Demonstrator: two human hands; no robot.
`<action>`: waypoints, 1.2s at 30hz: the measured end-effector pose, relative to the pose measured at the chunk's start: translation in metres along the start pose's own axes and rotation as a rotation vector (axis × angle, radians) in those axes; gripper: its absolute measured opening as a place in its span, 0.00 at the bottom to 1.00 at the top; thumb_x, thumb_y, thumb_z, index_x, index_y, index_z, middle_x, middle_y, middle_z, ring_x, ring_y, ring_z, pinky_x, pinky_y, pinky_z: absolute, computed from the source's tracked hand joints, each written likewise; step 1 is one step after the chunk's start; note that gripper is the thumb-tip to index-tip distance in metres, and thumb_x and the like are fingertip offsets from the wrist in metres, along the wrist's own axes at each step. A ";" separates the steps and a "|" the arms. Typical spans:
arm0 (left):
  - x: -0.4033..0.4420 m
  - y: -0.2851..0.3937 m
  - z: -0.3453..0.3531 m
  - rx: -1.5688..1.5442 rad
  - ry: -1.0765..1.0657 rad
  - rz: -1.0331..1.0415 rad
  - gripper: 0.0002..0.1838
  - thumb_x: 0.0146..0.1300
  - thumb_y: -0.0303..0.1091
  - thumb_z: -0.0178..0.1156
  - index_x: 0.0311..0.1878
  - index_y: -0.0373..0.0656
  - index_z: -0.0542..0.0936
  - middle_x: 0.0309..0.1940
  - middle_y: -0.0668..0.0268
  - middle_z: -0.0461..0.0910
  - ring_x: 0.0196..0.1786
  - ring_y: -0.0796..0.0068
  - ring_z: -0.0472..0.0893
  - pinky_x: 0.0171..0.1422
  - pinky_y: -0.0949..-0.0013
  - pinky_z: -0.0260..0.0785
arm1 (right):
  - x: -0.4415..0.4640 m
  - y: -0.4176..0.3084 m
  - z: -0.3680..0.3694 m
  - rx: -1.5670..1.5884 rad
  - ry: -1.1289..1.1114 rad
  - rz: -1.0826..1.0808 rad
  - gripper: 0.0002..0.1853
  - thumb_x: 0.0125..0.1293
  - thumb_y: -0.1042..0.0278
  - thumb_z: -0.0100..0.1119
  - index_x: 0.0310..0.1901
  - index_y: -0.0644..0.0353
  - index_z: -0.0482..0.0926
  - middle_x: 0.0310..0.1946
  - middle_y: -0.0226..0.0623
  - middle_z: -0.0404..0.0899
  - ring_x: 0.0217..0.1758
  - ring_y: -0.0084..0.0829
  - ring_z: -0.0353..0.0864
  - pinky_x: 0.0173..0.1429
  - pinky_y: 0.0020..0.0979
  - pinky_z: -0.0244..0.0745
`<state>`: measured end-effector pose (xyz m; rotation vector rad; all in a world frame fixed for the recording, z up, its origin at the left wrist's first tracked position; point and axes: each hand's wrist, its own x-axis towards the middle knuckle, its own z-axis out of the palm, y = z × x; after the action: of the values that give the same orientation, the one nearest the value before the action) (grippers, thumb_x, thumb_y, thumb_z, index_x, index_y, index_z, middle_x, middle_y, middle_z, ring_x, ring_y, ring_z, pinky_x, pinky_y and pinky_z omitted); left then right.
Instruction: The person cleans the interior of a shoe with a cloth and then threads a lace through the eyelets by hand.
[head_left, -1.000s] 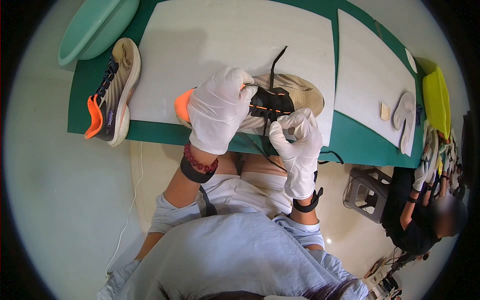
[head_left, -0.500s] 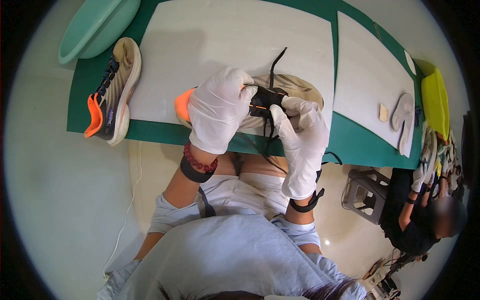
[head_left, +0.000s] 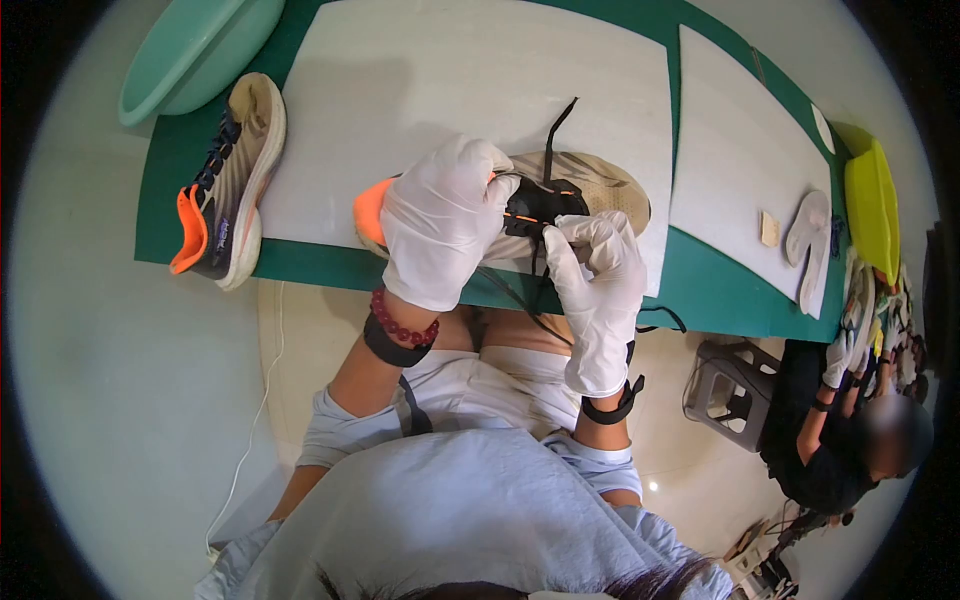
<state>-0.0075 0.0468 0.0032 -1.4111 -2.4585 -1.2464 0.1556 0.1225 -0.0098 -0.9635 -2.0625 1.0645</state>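
Observation:
A beige sneaker [head_left: 620, 190] with an orange heel lies on its white board, toe to the right. My left hand [head_left: 442, 225], in a white glove, is closed over the ankle part of this sneaker, its fingertips at the black tongue. Beside the lacing, my gloved right hand [head_left: 598, 300] pinches the black shoelace [head_left: 559, 125] close to the eyelets. One lace end sticks up past the far side of the shoe. More lace hangs over the near table edge, partly hidden by my right hand.
A matching sneaker [head_left: 232, 185] stands at the left. Behind it is a green basin [head_left: 195, 60]. On the right-hand board [head_left: 735, 130] lie an insole [head_left: 806, 250] and a small beige block [head_left: 769, 229]. A yellow basin [head_left: 872, 210], a grey stool [head_left: 735, 390] and another person [head_left: 830, 450] are farther right.
My right hand has drawn slightly down toward me from the lacing, fingers still pinched. My left hand keeps its hold on the sneaker.

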 end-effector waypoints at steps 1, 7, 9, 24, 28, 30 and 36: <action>0.000 -0.001 0.000 -0.006 0.002 0.001 0.07 0.63 0.32 0.72 0.40 0.47 0.82 0.34 0.63 0.82 0.39 0.55 0.84 0.43 0.56 0.76 | 0.000 0.002 0.000 0.012 0.007 -0.026 0.09 0.65 0.68 0.77 0.36 0.59 0.84 0.37 0.38 0.84 0.40 0.38 0.84 0.46 0.36 0.79; 0.000 -0.001 0.000 -0.015 -0.006 -0.004 0.07 0.63 0.33 0.72 0.40 0.47 0.82 0.34 0.63 0.82 0.39 0.56 0.84 0.43 0.56 0.76 | 0.000 0.006 0.000 0.042 0.003 -0.078 0.12 0.65 0.69 0.78 0.33 0.60 0.80 0.33 0.39 0.81 0.35 0.39 0.83 0.41 0.36 0.79; 0.000 -0.001 0.000 -0.009 -0.004 0.003 0.07 0.63 0.32 0.71 0.40 0.47 0.82 0.34 0.63 0.82 0.39 0.56 0.84 0.43 0.56 0.76 | -0.001 0.006 -0.001 0.053 -0.007 -0.067 0.12 0.65 0.69 0.78 0.33 0.61 0.80 0.32 0.40 0.80 0.34 0.39 0.83 0.40 0.35 0.78; 0.000 -0.001 0.000 0.002 -0.005 0.007 0.06 0.63 0.30 0.70 0.41 0.45 0.82 0.36 0.61 0.83 0.39 0.54 0.85 0.44 0.56 0.77 | -0.003 0.001 -0.005 0.029 -0.038 -0.057 0.11 0.65 0.70 0.75 0.32 0.60 0.79 0.29 0.36 0.77 0.30 0.33 0.78 0.38 0.31 0.74; -0.001 -0.002 0.000 -0.005 0.009 0.025 0.06 0.63 0.30 0.70 0.41 0.45 0.82 0.36 0.61 0.83 0.39 0.54 0.85 0.44 0.56 0.77 | -0.003 -0.001 -0.006 0.036 -0.048 -0.030 0.11 0.65 0.70 0.75 0.31 0.59 0.79 0.28 0.36 0.77 0.30 0.34 0.78 0.38 0.32 0.74; 0.000 -0.002 0.000 -0.008 0.003 0.015 0.06 0.63 0.30 0.70 0.41 0.45 0.82 0.35 0.61 0.83 0.39 0.54 0.85 0.44 0.56 0.77 | -0.003 -0.002 -0.006 0.031 -0.050 -0.029 0.11 0.64 0.70 0.75 0.30 0.59 0.79 0.28 0.36 0.77 0.30 0.35 0.79 0.38 0.33 0.74; 0.001 -0.001 -0.001 -0.036 -0.017 -0.014 0.06 0.64 0.31 0.70 0.41 0.45 0.83 0.35 0.61 0.83 0.38 0.54 0.85 0.43 0.56 0.76 | -0.002 -0.001 -0.007 0.007 -0.067 -0.045 0.11 0.63 0.71 0.74 0.30 0.60 0.79 0.28 0.38 0.77 0.31 0.39 0.79 0.38 0.35 0.75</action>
<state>-0.0087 0.0465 0.0033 -1.4210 -2.4740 -1.2925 0.1620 0.1238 -0.0059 -0.8843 -2.1230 1.0938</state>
